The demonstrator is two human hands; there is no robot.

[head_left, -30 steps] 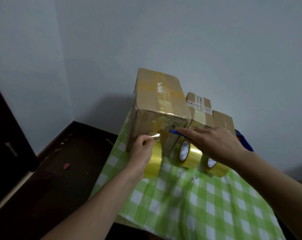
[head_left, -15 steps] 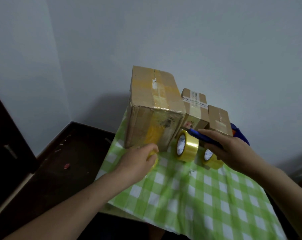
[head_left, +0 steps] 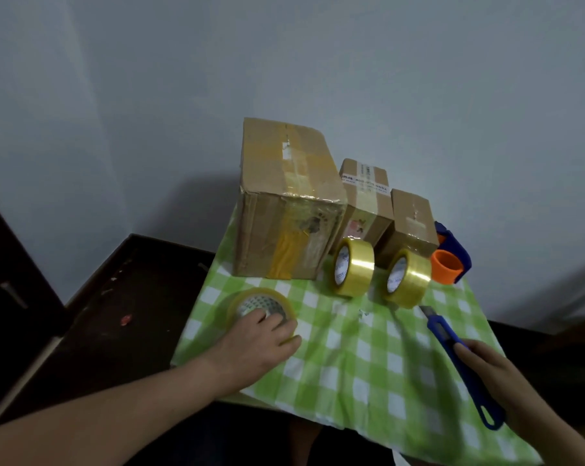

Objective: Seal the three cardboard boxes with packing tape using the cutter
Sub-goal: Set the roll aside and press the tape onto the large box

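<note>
Three cardboard boxes stand in a row at the table's far side: a large box [head_left: 284, 203] on the left, a medium box [head_left: 366, 200] in the middle and a small box [head_left: 410, 223] on the right, all with tape strips on them. My left hand [head_left: 257, 348] rests on a yellow tape roll [head_left: 259, 302] lying flat near the table's left edge. My right hand [head_left: 496, 375] holds a blue cutter [head_left: 459, 361] with its blade out, pointing up-left over the cloth.
Two more yellow tape rolls [head_left: 353, 267] [head_left: 407, 279] stand on edge in front of the boxes. A blue and orange tape dispenser [head_left: 449, 253] sits right of the small box. The green checked tablecloth [head_left: 351, 358] ends near the left hand; dark floor [head_left: 123, 314] lies beyond.
My left hand has taken the tape roll down from the large box's front and laid it flat on the cloth. My right hand has drawn the cutter back toward me, to the right.
</note>
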